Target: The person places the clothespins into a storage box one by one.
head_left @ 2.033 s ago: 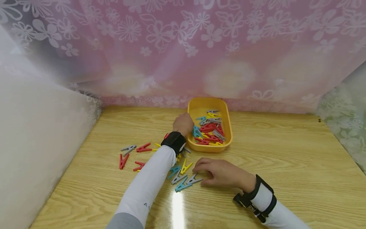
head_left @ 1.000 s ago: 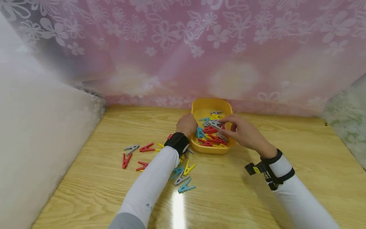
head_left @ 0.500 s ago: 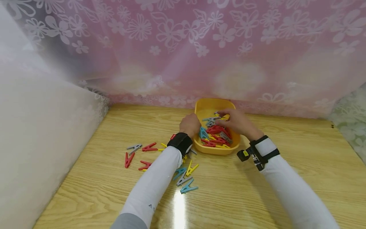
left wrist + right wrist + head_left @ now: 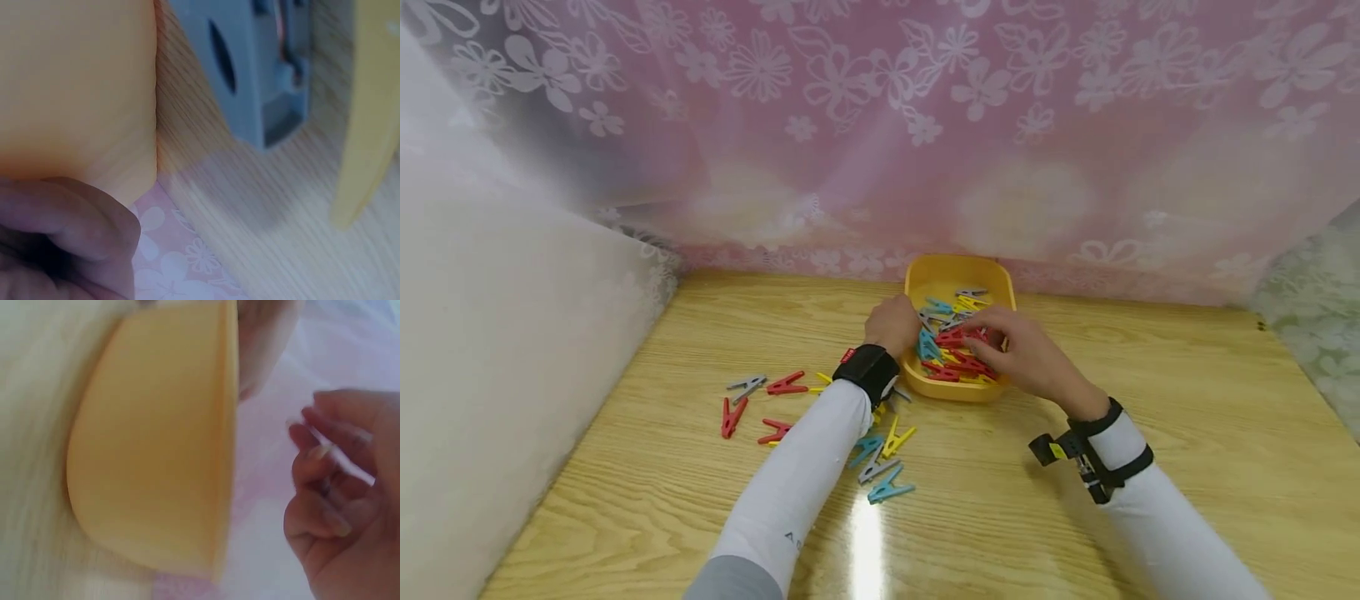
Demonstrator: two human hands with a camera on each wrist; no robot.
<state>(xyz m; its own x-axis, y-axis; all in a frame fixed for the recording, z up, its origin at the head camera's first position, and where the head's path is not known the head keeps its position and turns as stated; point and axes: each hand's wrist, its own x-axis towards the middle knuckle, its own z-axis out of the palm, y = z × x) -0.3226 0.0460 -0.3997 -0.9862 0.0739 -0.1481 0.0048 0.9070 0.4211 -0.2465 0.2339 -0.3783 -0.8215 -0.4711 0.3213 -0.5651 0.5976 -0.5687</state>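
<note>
My left hand (image 4: 892, 325) grips the left rim of a yellow plastic tub (image 4: 955, 392); its curled fingers show against the tub wall (image 4: 75, 81) in the left wrist view. Inside lie clothespins in red, blue, grey and yellow, among them a red clothespin (image 4: 951, 337). My right hand (image 4: 1033, 354) hovers over the tub's right side, thumb and fingers apart. In the right wrist view that hand (image 4: 350, 512) is above the rim, with no clothespin visible in it. Part of the tub's contents is hidden behind the right hand.
Several loose clothespins lie on the wooden table (image 4: 625, 500), including a red one (image 4: 733, 417) at left, a yellow one (image 4: 895, 437) and a blue one (image 4: 889, 486) in front of the tub. My left forearm covers some. A pink flowered curtain (image 4: 850, 167) hangs behind.
My right hand picked up a grey clothespin from the table, carried it into the tub and let it go. It has since drawn back slightly rightward. The left hand stays on the rim.
</note>
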